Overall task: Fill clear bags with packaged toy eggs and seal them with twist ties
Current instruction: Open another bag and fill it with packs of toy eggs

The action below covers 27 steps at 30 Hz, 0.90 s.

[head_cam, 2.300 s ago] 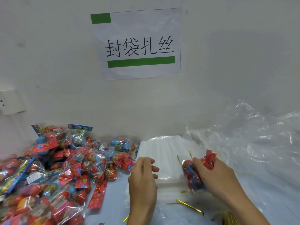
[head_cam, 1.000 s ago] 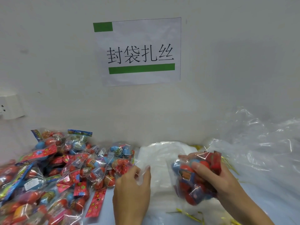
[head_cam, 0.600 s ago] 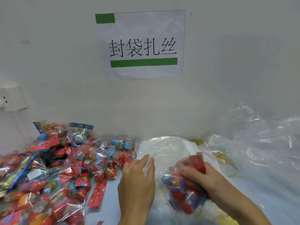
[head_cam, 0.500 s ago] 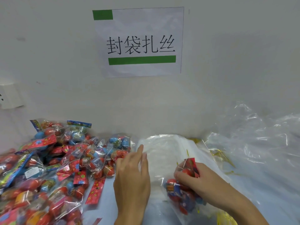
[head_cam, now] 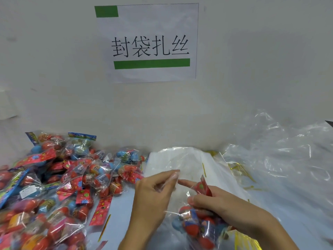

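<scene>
Pack of toy eggs (head_cam: 195, 224) low at centre-right, inside a clear bag (head_cam: 187, 170) – clutched through the film by the right hand (head_cam: 225, 212), fingers curled. Bag's edge pinched in the left hand (head_cam: 153, 193) grip. Loose packs (head_cam: 59, 184) heaped left on the bench (head_cam: 119, 210); twist ties (head_cam: 239, 170) scattered right.

Red, blue and orange toy eggs (head_cam: 54, 192) in clear wrappers with red flower-print headers lie left of the hands; beyond them, gold twist ties (head_cam: 239, 168) and a white sign (head_cam: 149, 42) with green bars.
</scene>
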Motion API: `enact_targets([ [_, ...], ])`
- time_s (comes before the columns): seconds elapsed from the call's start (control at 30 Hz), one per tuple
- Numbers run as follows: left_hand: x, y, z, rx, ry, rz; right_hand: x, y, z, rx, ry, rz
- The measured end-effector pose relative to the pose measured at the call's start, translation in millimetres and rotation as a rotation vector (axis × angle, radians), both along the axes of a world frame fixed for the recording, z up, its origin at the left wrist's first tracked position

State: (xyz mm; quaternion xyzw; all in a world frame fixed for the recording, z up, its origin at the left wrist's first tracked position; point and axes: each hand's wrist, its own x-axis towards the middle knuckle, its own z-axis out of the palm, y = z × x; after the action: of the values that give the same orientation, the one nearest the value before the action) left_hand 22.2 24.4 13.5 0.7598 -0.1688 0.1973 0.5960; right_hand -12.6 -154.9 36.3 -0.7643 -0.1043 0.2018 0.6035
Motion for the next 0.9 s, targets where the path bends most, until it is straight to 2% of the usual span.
enact_targets([
  [0.13,0,-2,0,0.094,-0.094,0.042,4,-1,-9,-0.131,-0.017,-0.164],
  [0.27,2,0,2,0.021,-0.111,0.127,8,-6,-11,-0.138,-0.048,-0.295],
  [0.37,6,3,-3,-0.017,-0.063,0.142,7,-11,-10,-0.087,-0.059,-0.284],
  [0.53,11,0,-11,0.088,-0.014,0.104,5,-9,-2,0.110,-0.069,-0.130],
  [0.67,11,1,-12,0.106,-0.001,0.099,8,-5,-3,0.095,-0.273,-0.314],
  [0.8,8,1,-7,-0.032,-0.028,0.118,14,-8,-6,0.091,-0.335,-0.458],
  [0.9,6,0,-3,-0.189,0.011,0.078,13,-7,-9,0.131,-0.224,-0.423],
])
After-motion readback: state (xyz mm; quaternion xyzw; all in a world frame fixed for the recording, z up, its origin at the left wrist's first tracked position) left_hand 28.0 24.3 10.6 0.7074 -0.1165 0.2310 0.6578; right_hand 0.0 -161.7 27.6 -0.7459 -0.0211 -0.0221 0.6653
